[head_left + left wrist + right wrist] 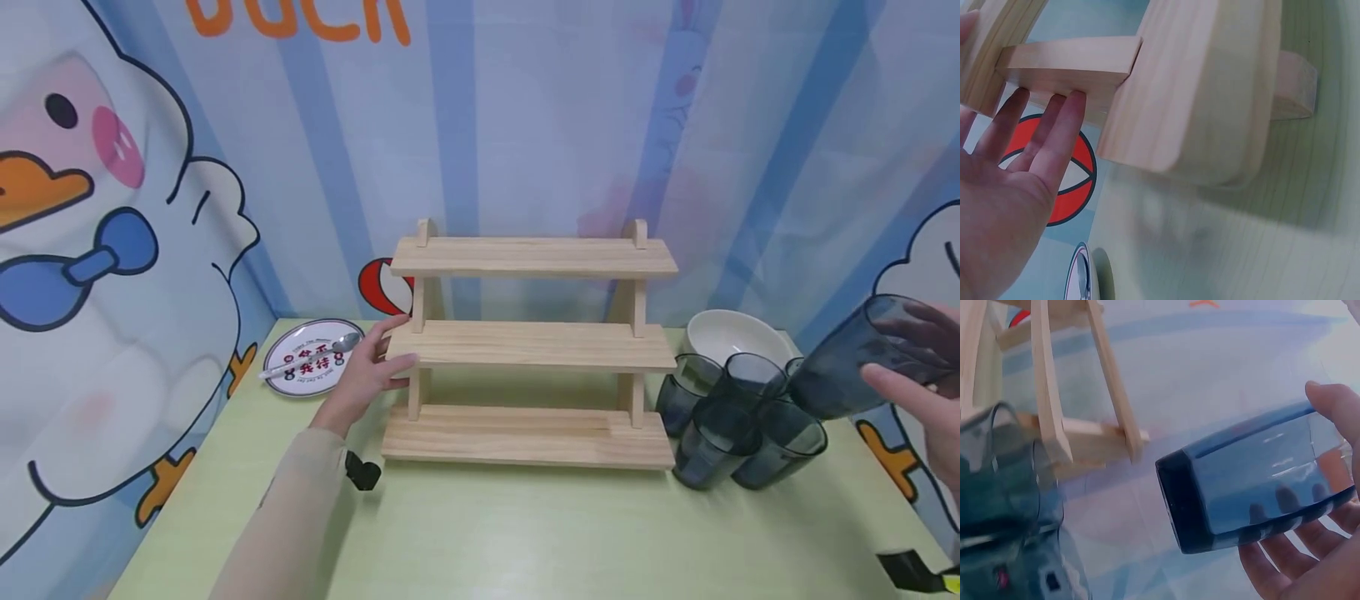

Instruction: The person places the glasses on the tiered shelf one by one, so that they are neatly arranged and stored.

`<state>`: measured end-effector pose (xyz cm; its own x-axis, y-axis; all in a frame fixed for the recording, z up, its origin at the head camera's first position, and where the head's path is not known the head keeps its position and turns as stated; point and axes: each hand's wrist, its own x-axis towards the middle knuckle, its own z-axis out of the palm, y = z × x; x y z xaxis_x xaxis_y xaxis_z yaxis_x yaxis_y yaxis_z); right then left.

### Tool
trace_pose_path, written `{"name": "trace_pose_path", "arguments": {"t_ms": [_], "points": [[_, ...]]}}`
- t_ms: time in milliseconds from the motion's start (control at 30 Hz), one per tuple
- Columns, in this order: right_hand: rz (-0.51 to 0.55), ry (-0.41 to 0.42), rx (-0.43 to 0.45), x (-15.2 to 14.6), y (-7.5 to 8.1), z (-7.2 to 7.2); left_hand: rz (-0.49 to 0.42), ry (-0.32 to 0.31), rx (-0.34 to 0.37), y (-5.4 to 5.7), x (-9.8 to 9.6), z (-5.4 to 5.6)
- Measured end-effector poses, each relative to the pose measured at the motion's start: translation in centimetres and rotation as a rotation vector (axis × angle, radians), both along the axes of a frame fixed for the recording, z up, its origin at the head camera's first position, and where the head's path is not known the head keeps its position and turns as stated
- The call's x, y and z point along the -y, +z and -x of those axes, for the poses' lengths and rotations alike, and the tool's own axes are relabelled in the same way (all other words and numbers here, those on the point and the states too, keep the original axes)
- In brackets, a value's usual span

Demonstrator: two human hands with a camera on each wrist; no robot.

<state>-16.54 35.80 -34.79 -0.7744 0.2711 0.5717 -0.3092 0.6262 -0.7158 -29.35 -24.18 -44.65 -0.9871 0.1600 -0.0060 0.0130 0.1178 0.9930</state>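
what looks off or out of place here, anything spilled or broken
Nothing really stands out. The wooden shelf stands upright, the spoon lies across the plate, and no spill or damage shows. One glass is tilted, but only because the right hand holds it.

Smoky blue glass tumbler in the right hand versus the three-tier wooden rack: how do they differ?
The tumbler is transparent and small; the rack, opaque and larger. The tumbler is tilted in the right hand; the rack stands upright on the green table. Shared: hand contact, the left hand touching the rack.
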Motion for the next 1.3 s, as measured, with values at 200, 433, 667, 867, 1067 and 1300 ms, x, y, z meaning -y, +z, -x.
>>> {"name": "trace_pose_path", "arguments": {"t_ms": [200,433,667,867,1067,1300], "points": [[0.031,0.114,0.075,4.2,2.8,1.1,0.002,0.008,0.005,-0.1,-0.1,0.1],[0.046,0.261,0.179,7.9,4.3,3.3,0.002,0.010,0.011,-0.5,-0.3,0.2],[0.060,0.376,0.233,11.9,5.1,5.7,0.006,0.020,0.013,-0.4,-0.5,0.0],[0.123,0.445,0.281,15.3,5.2,7.8,0.012,0.028,0.008,-0.3,-0.6,-0.1],[0.229,0.487,0.288,18.3,6.2,9.5,0.014,0.027,0.005,-0.1,-0.7,-0.1],[0.287,0.505,0.286,20.9,8.1,11.8,0.012,0.032,0.002,0.1,-0.5,-0.2]]}}
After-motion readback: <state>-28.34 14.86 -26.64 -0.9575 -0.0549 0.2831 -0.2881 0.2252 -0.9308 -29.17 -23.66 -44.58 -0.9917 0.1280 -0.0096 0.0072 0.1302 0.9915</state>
